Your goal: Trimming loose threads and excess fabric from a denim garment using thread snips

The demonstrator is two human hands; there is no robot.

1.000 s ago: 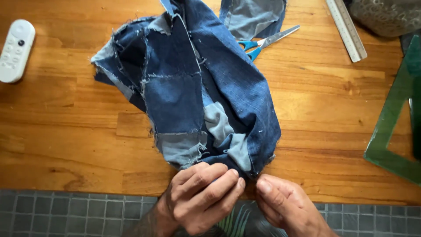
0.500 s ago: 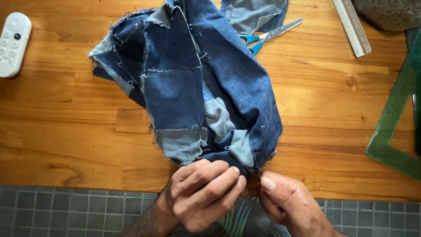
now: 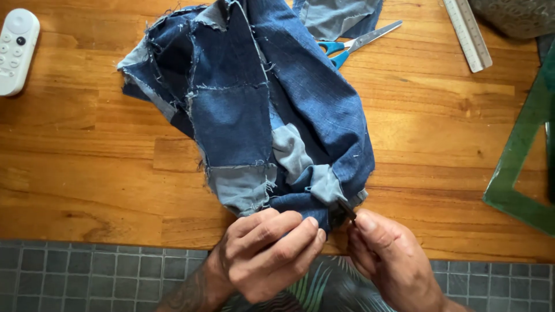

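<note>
My head camera looks steeply down, close over my wooden table (image 3: 87, 173); its edge lies toward 6 o'clock.

My patchwork (image 3: 260, 110) is all denim blues — dark navy squares, mid blue, pale grey-blue patches with frayed whitish edges. The clip (image 3: 341, 212) is black. Scissors (image 3: 347, 46) have bright blue handles and silver blades. The remote (image 3: 16, 49) is white, the table (image 3: 87, 173) warm honey wood, the floor (image 3: 87, 277) grey tiles — the ruler (image 3: 467, 32) pale.
</note>
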